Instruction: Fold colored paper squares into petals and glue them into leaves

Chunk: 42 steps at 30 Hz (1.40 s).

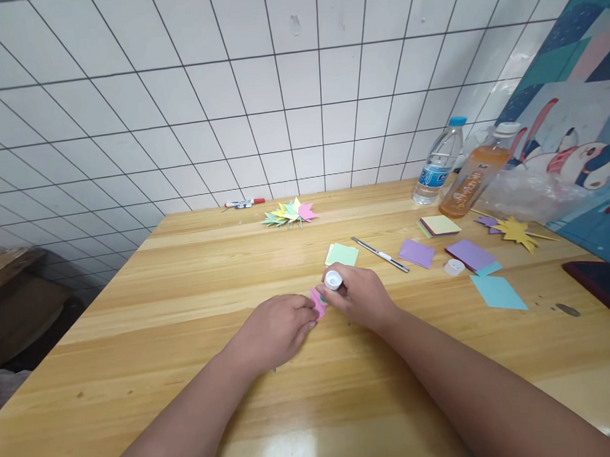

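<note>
Near the middle of the table, my right hand (362,294) is closed round a glue stick (333,279), its white base turned up and its lower end against a small piece of pink paper (318,305). My left hand (281,328) lies at the paper's left edge, its fingers together and holding the paper against the tabletop. Both hands partly cover the paper. Just beyond the right hand lies a small stack of light green paper squares (342,254). A white cap (454,267) rests on the table to the right.
A utility knife (380,254) lies behind my right hand. Purple paper (416,252), a blue sheet (498,292) and a yellow paper star (516,232) are to the right. Colourful folded paper (290,213), markers (245,203), a water bottle (439,162) and an orange drink bottle (476,176) stand or lie near the wall.
</note>
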Tool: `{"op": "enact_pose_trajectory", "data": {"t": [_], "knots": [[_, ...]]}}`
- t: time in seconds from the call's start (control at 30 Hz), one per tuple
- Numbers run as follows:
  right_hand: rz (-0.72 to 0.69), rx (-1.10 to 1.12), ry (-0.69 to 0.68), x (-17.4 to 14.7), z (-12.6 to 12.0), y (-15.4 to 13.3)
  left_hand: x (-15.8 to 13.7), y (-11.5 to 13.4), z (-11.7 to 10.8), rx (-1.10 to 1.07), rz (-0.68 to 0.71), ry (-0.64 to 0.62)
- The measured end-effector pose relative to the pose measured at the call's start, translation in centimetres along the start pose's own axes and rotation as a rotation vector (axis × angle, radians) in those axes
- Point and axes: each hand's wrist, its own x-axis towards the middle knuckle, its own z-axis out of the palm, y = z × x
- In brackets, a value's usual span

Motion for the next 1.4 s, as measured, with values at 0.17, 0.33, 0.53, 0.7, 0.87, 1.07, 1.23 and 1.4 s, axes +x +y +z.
{"op": "enact_pose_trajectory", "data": {"t": [0.17, 0.33, 0.53, 0.7, 0.87, 1.07, 1.23, 1.4], "knots": [[-0.030, -0.055, -0.024, 0.06, 0.36, -0.05, 0.02, 0.17, 0.03, 0.008, -0.014, -0.001], [-0.065, -0.080, -0.023, -0.09, 0.39, -0.11, -0.11, 0.16, 0.01, -0.004, -0.029, 0.002], [-0.098, -0.077, -0.048, -0.11, 0.31, -0.31, -0.10, 0.27, -0.07, 0.013, -0.041, 0.001], [-0.090, 0.002, -0.038, -0.19, 0.15, -0.19, -0.09, 0.22, 0.04, -0.016, -0.042, 0.009], [0.022, 0.095, 0.114, -0.10, -0.33, 0.32, -0.22, 0.10, 0.02, -0.030, -0.031, -0.010], [-0.008, 0.090, 0.028, 0.02, 0.06, 0.35, -0.17, 0.30, -0.21, -0.045, -0.032, -0.010], [-0.017, 0.038, -0.020, 0.08, 0.57, 0.12, -0.11, 0.50, -0.34, -0.044, -0.036, -0.004], [-0.022, 0.007, -0.027, 0.16, 0.62, 0.05, -0.06, 0.40, -0.22, -0.027, -0.024, -0.018]]}}
